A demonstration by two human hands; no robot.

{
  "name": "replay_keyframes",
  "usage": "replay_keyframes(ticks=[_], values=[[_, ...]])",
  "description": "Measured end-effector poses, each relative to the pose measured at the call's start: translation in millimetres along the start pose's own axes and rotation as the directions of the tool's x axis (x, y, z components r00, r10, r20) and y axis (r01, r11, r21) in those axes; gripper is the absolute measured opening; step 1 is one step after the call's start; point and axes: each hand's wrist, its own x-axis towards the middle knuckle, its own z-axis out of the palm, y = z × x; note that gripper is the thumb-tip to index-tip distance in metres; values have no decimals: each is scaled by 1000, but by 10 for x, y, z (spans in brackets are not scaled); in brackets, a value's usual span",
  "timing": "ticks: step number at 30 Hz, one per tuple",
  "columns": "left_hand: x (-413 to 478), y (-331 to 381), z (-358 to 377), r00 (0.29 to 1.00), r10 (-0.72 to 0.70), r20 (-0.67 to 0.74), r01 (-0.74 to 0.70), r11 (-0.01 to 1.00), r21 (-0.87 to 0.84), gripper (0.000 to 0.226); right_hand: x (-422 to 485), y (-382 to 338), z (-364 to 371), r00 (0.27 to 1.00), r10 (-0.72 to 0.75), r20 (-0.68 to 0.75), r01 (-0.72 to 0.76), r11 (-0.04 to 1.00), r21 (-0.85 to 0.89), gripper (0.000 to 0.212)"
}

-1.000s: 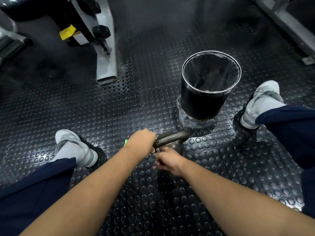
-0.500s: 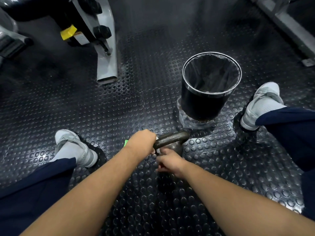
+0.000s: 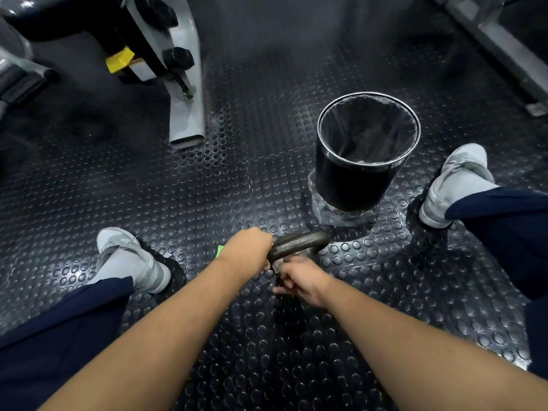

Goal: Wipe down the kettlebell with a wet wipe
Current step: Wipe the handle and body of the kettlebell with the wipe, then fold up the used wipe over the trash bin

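Note:
A dark iron kettlebell [image 3: 301,242] stands on the floor between my feet, with only its handle and a little of its body showing. My left hand [image 3: 247,247] grips the left end of the handle. My right hand [image 3: 301,280] is curled against the near side of the body, just below the handle. It pinches a pale wet wipe [image 3: 277,266], of which only a scrap shows between the two hands. The rest of the kettlebell's body is hidden under my hands.
A black bin [image 3: 363,179] with a liner stands just beyond the kettlebell to the right. A small green item [image 3: 220,251] lies on the floor by my left wrist. Grey machine frames stand at the far left [image 3: 185,114] and far right [image 3: 504,51]. The floor is studded rubber matting [image 3: 178,188].
My right hand has shifted slightly to the right along the kettlebell's body. My left hand keeps the same hold on the handle.

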Motion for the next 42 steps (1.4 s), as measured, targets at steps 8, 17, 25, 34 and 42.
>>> replay_keyframes(ticks=[8, 17, 25, 34, 42], values=[[-6, -1, 4, 1000, 5, -14, -5, 1000, 14, 14, -89, -58, 169, 996, 21, 84, -24, 999, 36, 33], [21, 14, -19, 1000, -5, 28, 5, 1000, 13, 12, -43, -3, 42, 998, -29, 51, 48, 900, -433, 33], [20, 3, 10, 1000, -5, 9, 5, 1000, 26, 16, -70, -23, 56, 999, -34, 37, 41, 976, -212, 22], [16, -8, -20, 1000, 7, 24, -8, 1000, 26, 18, -100, 103, -114, 1000, 6, -18, -3, 984, 178, 29], [-120, -221, 189, 997, -79, -15, 65, 905, -420, 28, -335, -288, -279, 998, -47, 40, 55, 975, -214, 16]])
